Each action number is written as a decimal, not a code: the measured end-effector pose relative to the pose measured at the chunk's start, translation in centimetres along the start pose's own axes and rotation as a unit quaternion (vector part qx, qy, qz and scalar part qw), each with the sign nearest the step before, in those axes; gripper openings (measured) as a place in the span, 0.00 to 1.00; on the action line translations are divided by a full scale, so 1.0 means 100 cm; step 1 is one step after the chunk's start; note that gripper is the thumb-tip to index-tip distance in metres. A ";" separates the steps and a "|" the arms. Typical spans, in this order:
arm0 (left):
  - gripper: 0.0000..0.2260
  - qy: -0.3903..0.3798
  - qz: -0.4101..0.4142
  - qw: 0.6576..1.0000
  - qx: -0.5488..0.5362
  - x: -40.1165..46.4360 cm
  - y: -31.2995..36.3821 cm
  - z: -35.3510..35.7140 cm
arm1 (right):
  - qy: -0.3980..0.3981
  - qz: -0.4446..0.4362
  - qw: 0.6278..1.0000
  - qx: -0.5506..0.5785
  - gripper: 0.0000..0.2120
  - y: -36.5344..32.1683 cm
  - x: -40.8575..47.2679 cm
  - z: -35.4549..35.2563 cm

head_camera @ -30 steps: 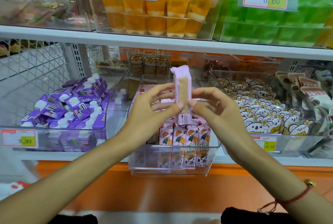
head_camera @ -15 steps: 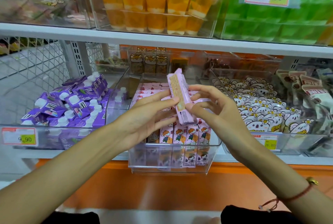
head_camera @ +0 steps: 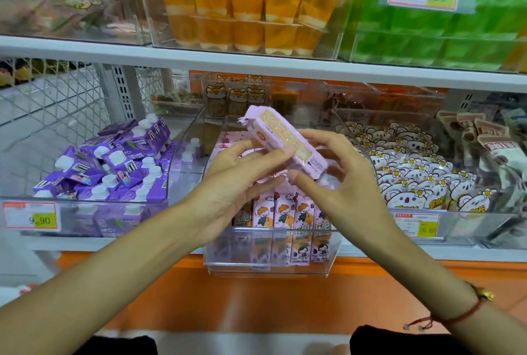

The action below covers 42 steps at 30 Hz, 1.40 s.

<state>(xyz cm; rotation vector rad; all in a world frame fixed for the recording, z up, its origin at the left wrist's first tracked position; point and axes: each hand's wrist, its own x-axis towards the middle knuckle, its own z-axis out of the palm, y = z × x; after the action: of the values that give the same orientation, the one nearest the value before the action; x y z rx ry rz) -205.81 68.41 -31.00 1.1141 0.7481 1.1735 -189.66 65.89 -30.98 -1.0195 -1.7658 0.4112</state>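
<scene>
A pink wafer packet [head_camera: 285,143] is being held in the air between both hands, in front of the lower shelf and above a clear bin [head_camera: 271,267]. It is tilting, with its crimped end pointing up and to the left and its other end dipping toward the right. The left hand [head_camera: 242,183] is reaching in from the left and gripping the packet's middle, its fingers [head_camera: 286,152] pressing along the near side. The right hand [head_camera: 345,183] is pinching the lower end, its thumb sitting under the packet and its fingers [head_camera: 316,136] curling over the far side. A red cord bracelet [head_camera: 462,314] is hanging on the right wrist. The bin below is holding a row of upright pink packets [head_camera: 285,212] with cartoon figures, and it is jutting out past the shelf's front edge. To its left, purple cartons [head_camera: 114,166] with white caps are lying heaped in another clear bin behind a 9.90 price tag [head_camera: 31,217]. To its right, koala-print packets [head_camera: 413,177] are filling a bin marked 16.80 [head_camera: 416,226]. On the white shelf [head_camera: 199,58] above, orange jelly cups [head_camera: 256,21] and green packs [head_camera: 427,35] are sitting in clear boxes, each tagged 8.60. Wire mesh [head_camera: 57,98] is closing off the far left.
</scene>
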 end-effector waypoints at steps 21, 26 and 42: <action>0.17 0.074 0.242 0.890 0.380 0.005 -0.002 -0.011 | 0.144 0.083 0.984 -0.070 0.17 0.029 0.010 -0.023; 0.18 0.057 0.197 0.834 0.513 0.011 -0.002 -0.019 | -0.009 -0.038 0.963 -0.268 0.07 0.034 0.000 -0.021; 0.14 -0.042 0.181 0.788 0.587 0.058 0.037 0.006 | -0.139 -0.073 0.905 -0.395 0.08 0.039 0.000 -0.015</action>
<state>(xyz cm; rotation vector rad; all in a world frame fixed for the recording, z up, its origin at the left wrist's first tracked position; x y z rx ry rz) -204.91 73.87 -26.84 2.4178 1.2864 0.8863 -186.63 67.90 -33.00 -1.4099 -2.3214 -0.3154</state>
